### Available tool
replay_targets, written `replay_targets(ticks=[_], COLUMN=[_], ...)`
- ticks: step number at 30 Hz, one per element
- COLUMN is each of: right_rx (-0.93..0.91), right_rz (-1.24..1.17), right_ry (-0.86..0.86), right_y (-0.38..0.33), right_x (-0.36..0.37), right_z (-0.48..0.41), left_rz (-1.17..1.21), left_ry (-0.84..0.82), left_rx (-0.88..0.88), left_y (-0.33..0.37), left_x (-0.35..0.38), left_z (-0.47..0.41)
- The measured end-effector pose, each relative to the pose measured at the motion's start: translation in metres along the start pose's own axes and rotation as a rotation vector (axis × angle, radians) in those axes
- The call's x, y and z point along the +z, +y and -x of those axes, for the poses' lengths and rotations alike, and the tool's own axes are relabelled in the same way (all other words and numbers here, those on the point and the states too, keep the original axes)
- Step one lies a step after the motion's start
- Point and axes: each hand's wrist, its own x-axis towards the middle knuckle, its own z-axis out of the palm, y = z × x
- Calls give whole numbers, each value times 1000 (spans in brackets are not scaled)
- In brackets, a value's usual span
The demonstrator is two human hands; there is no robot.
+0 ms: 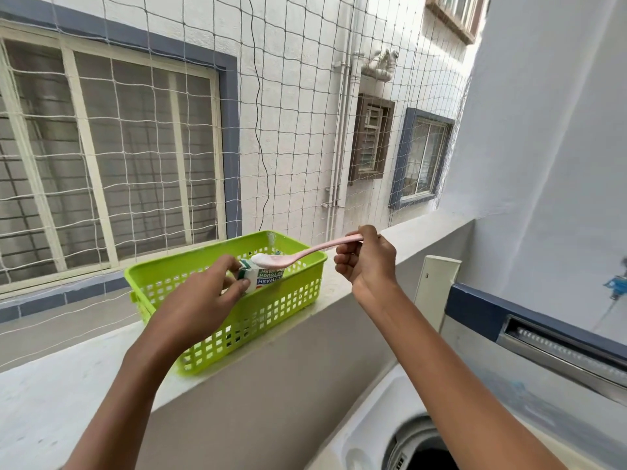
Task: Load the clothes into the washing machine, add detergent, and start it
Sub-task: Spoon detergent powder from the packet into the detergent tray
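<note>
Over green slotted plastic basket (258, 313) on ledge: left hand (203, 293) gripping white detergent carton (263, 278), right hand (368, 262) pinching powder-heaped pink plastic spoon (305, 254).

Basket (271, 310) on ledge (68, 385), detergent box (263, 278) inside it, spoon (305, 254) above box, washing machine (390, 418) lower right

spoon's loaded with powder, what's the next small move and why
Probably carry the pink spoon level, rightward and down to the open washer drum. The right hand holds it heaped with white powder above the detergent box and green basket.
</note>
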Motion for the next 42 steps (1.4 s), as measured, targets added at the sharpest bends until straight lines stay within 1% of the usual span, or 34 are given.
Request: replay_targets(ticks=[6, 9, 10, 11, 13, 14, 15, 16, 17, 18, 20, 27, 30, 32, 35, 39, 42], right_rx=[-5, -13, -19, -25, -43, -56, -68, -79, -90, -100, -118, -180, -180, -147, -82, -12, 25], right_rz=[-46, -66, -72, -78, -79, -76, -72, -69, -65, -61, -58, 12, 24, 11, -5, -15, -32], right_ry=[0, 4, 6, 11, 39, 60, 84, 109, 136, 165, 225, 451, 530, 567, 625, 713, 772], right_y=[-1, -7, -9, -12, -18, -21, -24, -27, -30, -33, -39, -58, -57, -50, -34, -3, 22], right_x=[-11, -20, -25, -31, -48, -58, -68, -80, -93, -106, -136, -251, -298, -327, -368, -412, -433], right_z=[0, 0, 0, 0, 0, 0, 0, 0, 1, 1, 4, 27, 40, 52, 68, 83, 93], left_rz=[23, 123, 145, 137, 111, 160, 248, 342, 426, 500, 602, 681, 664, 574, 320, 38, -192], left_ry=[17, 46, 103, 203, 481, 592, 651, 656, 617, 540, 367, -148, -382, -523, -702, -843, -934], left_rx=[-56, -70, -59, -32, 80, 163, 254, 341, 410, 452, 480, 360, 304, 311, 363, 536, 577], left_y=[6, 12, 14, 16, 23, 32, 44, 55, 66, 77, 96, 119, 129, 136, 140, 135, 130], left_x=[-2, -4, -3, -1, 5, 9, 14, 22, 32, 45, 76, 219, 279, 317, 371, 430, 458], left_z=[6, 10, 12, 13, 18, 22, 25, 28, 30, 31, 28, 1, -4, -1, 12, 37, 55])
